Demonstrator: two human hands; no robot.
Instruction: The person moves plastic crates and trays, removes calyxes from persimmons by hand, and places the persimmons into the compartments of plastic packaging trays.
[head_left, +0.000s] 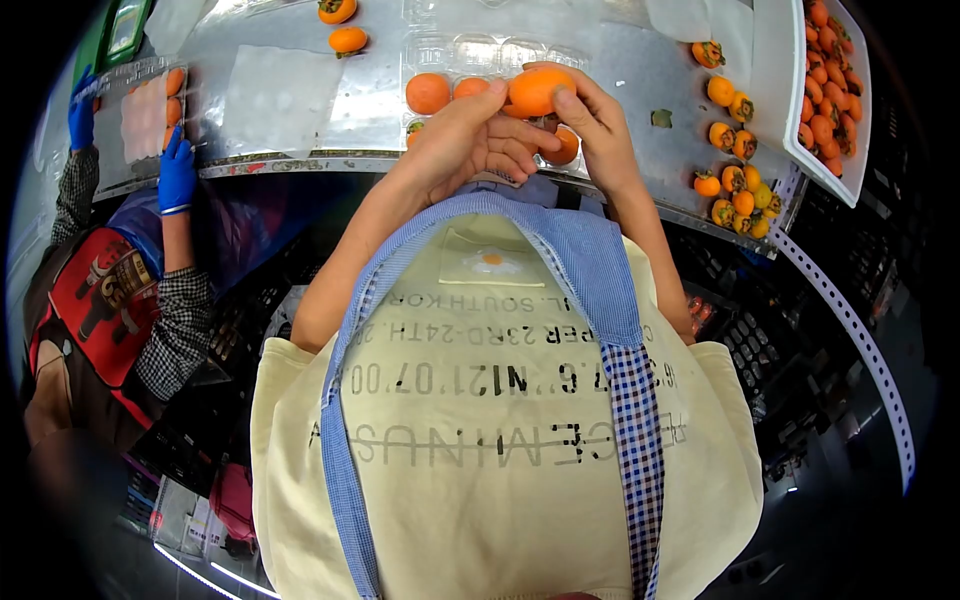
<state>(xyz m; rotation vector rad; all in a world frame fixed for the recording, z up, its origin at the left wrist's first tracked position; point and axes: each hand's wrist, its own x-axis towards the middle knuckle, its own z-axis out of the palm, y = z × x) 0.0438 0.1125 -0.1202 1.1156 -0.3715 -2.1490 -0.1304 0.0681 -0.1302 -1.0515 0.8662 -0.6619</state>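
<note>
My right hand (597, 125) grips an orange persimmon (540, 90) between thumb and fingers above a clear plastic tray (420, 58). My left hand (470, 140) is palm up beside that fruit, its fingers loosely spread and its thumb tip close to the fruit's left side; whether it touches cannot be told. In the tray lie several persimmons, among them one at the left (428, 93) and one at the lower right (564, 147). My hands hide part of the tray and its fruit.
Loose persimmons (742, 178) lie at the metal table's right edge, beside a white crate (775, 110) of more fruit. Two persimmons (347, 40) sit at the back. At the left, a co-worker's blue-gloved hands (177, 175) are at another filled tray (150, 112).
</note>
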